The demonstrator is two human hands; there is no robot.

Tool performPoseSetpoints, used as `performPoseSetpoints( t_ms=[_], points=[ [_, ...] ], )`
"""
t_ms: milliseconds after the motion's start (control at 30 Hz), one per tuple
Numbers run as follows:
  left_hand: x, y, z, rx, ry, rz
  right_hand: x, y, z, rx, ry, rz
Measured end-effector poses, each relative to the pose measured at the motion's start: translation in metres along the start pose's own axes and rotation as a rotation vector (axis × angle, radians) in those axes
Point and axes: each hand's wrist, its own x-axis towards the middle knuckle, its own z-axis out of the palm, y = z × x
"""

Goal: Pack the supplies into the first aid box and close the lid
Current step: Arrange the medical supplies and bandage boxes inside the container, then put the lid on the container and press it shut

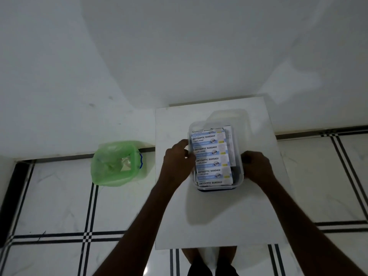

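A clear plastic first aid box (pixel 238 177) stands on a small white table (pixel 215 216), filled with a row of several white-and-blue antiseptic bandage packets (pixel 211 154) standing on edge. A clear lid (pixel 227 116) seems to lie over the box, its far end blurred and raised; I cannot tell if it is seated. My left hand (pixel 176 162) grips the box's left side, thumb at the rim. On the right side, my right hand (pixel 255 168) has its fingers curled against the rim.
A bin lined with a green plastic bag (pixel 117 164) stands on the floor left of the table, against the white wall. White floor tiles with black lines surround the table. My feet show under the table's near edge.
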Motion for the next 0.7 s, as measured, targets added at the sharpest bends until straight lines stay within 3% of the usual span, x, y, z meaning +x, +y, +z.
performPoseSetpoints(
  t_ms=[67, 133, 300, 367, 567, 700],
  points=[
    [0.001, -0.001, -0.004, 0.003, 0.003, 0.02, 0.002, 0.001, 0.007, -0.116, 0.018, -0.076],
    [-0.001, -0.001, -0.009, -0.036, 0.002, 0.016, 0.004, 0.002, 0.006, -0.062, 0.021, -0.069],
    [-0.003, 0.007, -0.028, -0.184, -0.017, -0.078, -0.005, 0.001, -0.041, 0.518, 0.124, 0.055],
    [-0.001, 0.007, -0.027, -0.214, -0.011, -0.09, -0.014, -0.002, -0.069, 0.637, 0.174, 0.054],
    [0.01, 0.002, -0.001, -0.258, -0.005, -0.105, -0.045, -0.036, -0.109, 0.524, 0.223, -0.184],
    [0.015, -0.006, 0.005, -0.317, -0.033, -0.07, -0.066, -0.07, -0.081, 0.328, 0.298, -0.377]
  ],
)
